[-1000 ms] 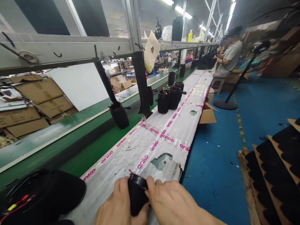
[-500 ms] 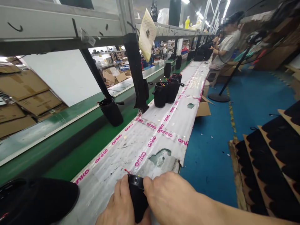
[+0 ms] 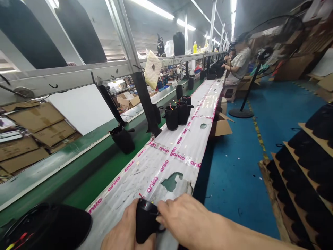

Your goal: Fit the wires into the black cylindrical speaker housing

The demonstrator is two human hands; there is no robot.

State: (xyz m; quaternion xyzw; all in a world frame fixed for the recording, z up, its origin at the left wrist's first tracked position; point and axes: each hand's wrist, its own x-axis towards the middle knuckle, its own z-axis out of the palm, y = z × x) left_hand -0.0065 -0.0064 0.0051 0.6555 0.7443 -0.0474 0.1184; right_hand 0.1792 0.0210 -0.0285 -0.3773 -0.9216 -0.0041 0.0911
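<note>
A small black cylinder [image 3: 146, 224] with a dark rim, red wire ends showing at its top, is held low over the table's near part. My left hand [image 3: 125, 227] wraps round its left side and underside. At its right edge, by the rim, my right hand [image 3: 182, 217] pinches with thumb and fingers; a thin dark loop or strap shows just under these fingers. A larger-looking black cylinder [image 3: 59, 222] lies at the lower left, with red and yellow wires at its open end.
The long table [image 3: 145, 166] has a torn white cover with pink print. Black cylinders [image 3: 171, 118] stand farther along it. One more [image 3: 122, 139] tilts on the green conveyor [image 3: 85, 187]. A person [image 3: 240, 62] works beyond, near a fan [image 3: 241, 113]. Stacked black pieces [image 3: 293, 187] fill the right.
The view has tilted upward, showing more of the ceiling. The held cylinder has turned, so the round hole in its rim no longer faces me. Both hands stay on it.
</note>
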